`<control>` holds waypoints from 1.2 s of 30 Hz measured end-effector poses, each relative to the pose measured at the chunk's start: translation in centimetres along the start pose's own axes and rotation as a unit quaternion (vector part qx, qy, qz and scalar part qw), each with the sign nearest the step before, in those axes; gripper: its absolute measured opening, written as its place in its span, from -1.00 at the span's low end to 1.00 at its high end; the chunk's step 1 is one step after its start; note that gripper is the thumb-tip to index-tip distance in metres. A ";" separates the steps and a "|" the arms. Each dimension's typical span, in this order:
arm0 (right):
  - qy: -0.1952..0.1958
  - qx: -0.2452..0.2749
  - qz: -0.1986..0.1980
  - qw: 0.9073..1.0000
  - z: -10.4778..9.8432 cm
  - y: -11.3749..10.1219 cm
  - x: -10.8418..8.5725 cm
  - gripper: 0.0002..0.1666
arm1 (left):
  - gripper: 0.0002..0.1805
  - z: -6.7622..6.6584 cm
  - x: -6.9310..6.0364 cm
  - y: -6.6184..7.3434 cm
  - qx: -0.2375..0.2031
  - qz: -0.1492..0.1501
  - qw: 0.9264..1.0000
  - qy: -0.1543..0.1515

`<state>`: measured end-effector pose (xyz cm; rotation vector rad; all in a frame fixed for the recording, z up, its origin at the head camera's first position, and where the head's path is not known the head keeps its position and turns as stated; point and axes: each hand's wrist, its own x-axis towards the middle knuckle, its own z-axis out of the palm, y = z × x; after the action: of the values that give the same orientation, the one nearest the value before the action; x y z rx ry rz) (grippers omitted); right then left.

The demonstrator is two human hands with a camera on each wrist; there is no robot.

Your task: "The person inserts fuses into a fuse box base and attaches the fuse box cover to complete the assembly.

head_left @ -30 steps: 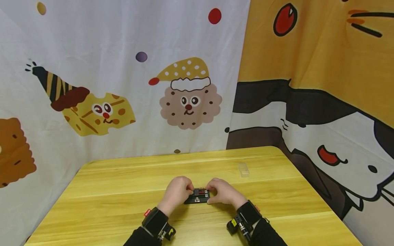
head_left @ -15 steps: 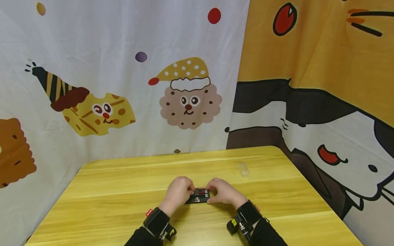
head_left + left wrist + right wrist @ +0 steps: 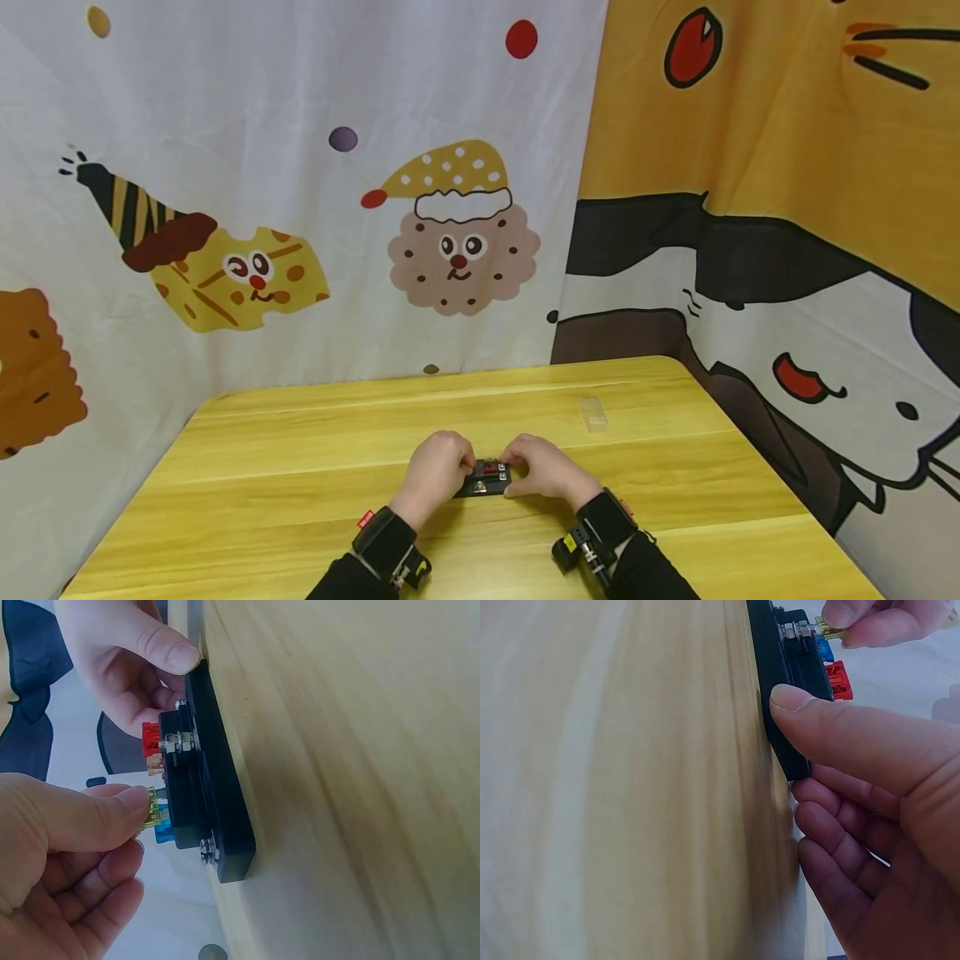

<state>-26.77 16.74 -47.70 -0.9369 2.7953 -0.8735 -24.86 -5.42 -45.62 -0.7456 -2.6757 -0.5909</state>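
Observation:
A black fuse block [image 3: 217, 772] with metal terminal bolts lies on the table between both hands. My left hand [image 3: 437, 468] pinches a small yellow blade fuse [image 3: 154, 811] between thumb and forefinger at the block's top; how deep the fuse sits is hidden by the fingertips. Beside it in the block are a blue fuse [image 3: 163, 833], a tan fuse [image 3: 155, 764] and a red fuse [image 3: 151, 739]. My right hand [image 3: 551, 471] grips the block's right end, its thumb [image 3: 799, 705] on the near edge and its other fingers partly hidden at the far side.
A small clear plastic box [image 3: 594, 414] stands farther back on the wooden table [image 3: 300, 467], to the right. Printed cloth curtains [image 3: 285, 167] hang behind the table and along its right side.
The left hand has shifted very slightly to the right over the fuse block. The right hand and the block stay almost where they were.

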 end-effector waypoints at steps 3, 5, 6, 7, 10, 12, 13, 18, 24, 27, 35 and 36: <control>-0.001 0.000 0.001 1.000 0.0 0.0 0.0 -0.51 | -0.76 0.1 0.0 0.0 0.007 0.003 1.000 0.004; 0.002 -0.001 -0.002 1.000 0.1 0.1 0.0 -0.51 | -0.77 0.1 -0.1 0.0 0.010 0.003 1.000 0.005; 0.003 -0.003 -0.004 1.000 0.1 0.1 0.0 -0.51 | -0.77 0.1 -0.1 0.0 0.010 0.003 1.000 0.005; 0.003 -0.004 -0.004 1.000 0.1 0.1 0.0 -0.51 | -0.77 0.2 -0.1 0.0 0.012 0.003 1.000 0.005; 0.003 -0.007 -0.003 1.000 0.1 0.1 0.0 -0.51 | -0.77 0.3 0.0 0.0 0.013 -0.001 1.000 0.002; 0.002 -0.008 0.001 1.000 0.2 0.1 0.1 -0.51 | -0.77 0.3 0.0 0.0 0.014 -0.002 1.000 0.000; 0.000 -0.006 0.004 1.000 0.2 0.1 0.1 -0.51 | -0.77 0.3 0.0 0.0 0.015 -0.002 1.000 -0.001; 0.000 -0.004 0.005 1.000 0.2 0.2 0.1 -0.51 | -0.76 0.3 0.0 0.0 0.014 -0.004 1.000 -0.003; -0.002 -0.001 0.012 1.000 0.3 0.2 0.2 -0.50 | -0.76 0.3 0.1 0.0 0.009 -0.017 1.000 -0.011; -0.002 -0.002 0.011 1.000 0.3 0.3 0.2 -0.50 | -0.76 0.3 0.1 0.0 0.008 -0.017 1.000 -0.013; 0.003 -0.009 0.007 1.000 0.4 0.4 0.2 -0.51 | -0.77 0.2 0.3 0.1 0.016 -0.015 1.000 -0.010; 0.003 -0.008 0.009 1.000 0.4 0.4 0.3 -0.51 | -0.77 0.3 0.3 0.1 0.016 -0.014 1.000 -0.011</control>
<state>-27.11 16.68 -48.23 -0.9123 2.8152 -0.8533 -25.15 -5.10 -45.69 -0.7105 -2.7124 -0.5475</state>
